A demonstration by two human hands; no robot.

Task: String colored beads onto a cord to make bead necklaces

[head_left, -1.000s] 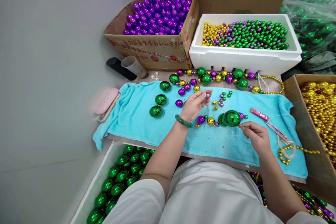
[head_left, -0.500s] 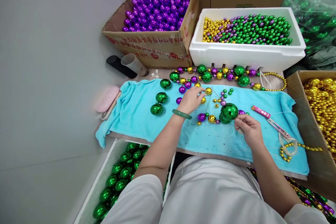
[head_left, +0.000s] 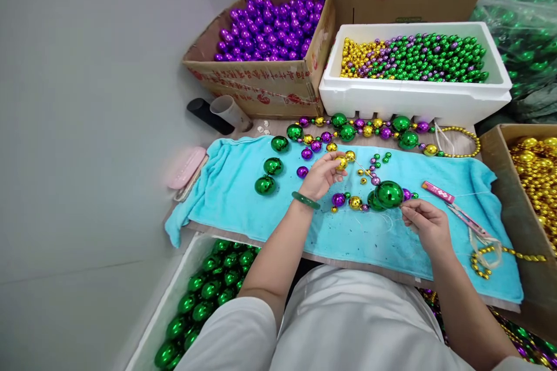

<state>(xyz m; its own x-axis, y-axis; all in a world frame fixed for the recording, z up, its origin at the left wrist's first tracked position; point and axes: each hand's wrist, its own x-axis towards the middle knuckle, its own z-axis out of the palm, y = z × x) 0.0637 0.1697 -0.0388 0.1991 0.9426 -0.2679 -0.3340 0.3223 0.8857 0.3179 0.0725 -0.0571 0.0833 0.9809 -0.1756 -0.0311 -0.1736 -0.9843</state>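
Observation:
My left hand [head_left: 321, 175], with a green bangle at the wrist, pinches a gold bead [head_left: 342, 163] above the turquoise towel [head_left: 226, 197]. My right hand [head_left: 425, 225] is closed on a thin white thread just right of a large green ball [head_left: 389, 194]. That ball ends a partly strung row of purple, gold and small green beads [head_left: 348, 202] lying between my hands. Several small loose beads [head_left: 373, 165] lie just beyond the row.
A cardboard box of purple balls [head_left: 270, 29] and a white foam box of mixed beads [head_left: 413, 58] stand at the back. A finished bead string [head_left: 374, 127] lies before them. Three green balls [head_left: 272, 167] rest left. Scissors [head_left: 461, 214], a gold-bead box [head_left: 535, 179], a green-ball bin [head_left: 204, 295].
My left hand reached forward to the loose beads, picked up a gold one and drew back slightly. My right hand stayed by the large green ball, holding the thread.

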